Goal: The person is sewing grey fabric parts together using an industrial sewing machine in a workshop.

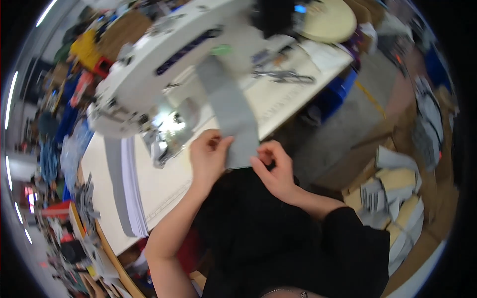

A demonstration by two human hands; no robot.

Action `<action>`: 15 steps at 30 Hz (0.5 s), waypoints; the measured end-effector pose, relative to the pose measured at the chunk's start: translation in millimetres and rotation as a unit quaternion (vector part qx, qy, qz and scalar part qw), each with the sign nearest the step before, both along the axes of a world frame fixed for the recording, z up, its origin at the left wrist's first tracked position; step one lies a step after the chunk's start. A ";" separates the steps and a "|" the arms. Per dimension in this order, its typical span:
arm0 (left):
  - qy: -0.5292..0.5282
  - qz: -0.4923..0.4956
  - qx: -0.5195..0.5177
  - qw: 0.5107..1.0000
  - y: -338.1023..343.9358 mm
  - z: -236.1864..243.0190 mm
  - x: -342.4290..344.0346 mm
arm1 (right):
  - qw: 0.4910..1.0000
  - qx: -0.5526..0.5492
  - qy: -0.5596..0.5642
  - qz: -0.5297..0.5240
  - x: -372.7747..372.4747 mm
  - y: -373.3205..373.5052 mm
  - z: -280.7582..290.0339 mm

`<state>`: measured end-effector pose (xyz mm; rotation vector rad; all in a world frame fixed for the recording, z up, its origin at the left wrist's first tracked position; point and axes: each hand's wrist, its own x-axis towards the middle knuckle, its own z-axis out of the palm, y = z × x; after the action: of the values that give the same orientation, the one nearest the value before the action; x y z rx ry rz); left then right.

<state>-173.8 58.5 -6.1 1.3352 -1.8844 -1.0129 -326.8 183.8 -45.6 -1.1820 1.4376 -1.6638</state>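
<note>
A long grey fabric strip [232,111] lies over the white sewing table and reaches from beneath the machine arm to the table's front edge, close to my body. My left hand [207,155] grips its left edge near the close end, thumb and fingers pinched together. At the opposite edge, my right hand [275,171] pinches the strip close to its near right corner, fingers curled. Left of the strip stands the white sewing machine [134,74], its lamp shining beside the needle area; the needle itself is too blurred to make out.
A stack of white and grey strips [131,186] lies on the table's left part. Scissors [285,76] rest beyond the strip, near a round cream disc [329,20]. At right, bundled grey and cream pieces [390,193] sit among brown cardboard. A blue bin [338,97] stands below the table edge.
</note>
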 end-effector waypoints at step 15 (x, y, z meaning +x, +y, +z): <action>0.217 -0.043 0.283 0.933 81.4 24.0 37.4 | 0.963 0.097 -0.164 0.192 1.8 9.5 -14.2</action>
<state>-136.4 139.9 17.8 1.1881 -1.3725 -1.8253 -325.0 193.3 -59.8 -0.9498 1.0584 -1.3408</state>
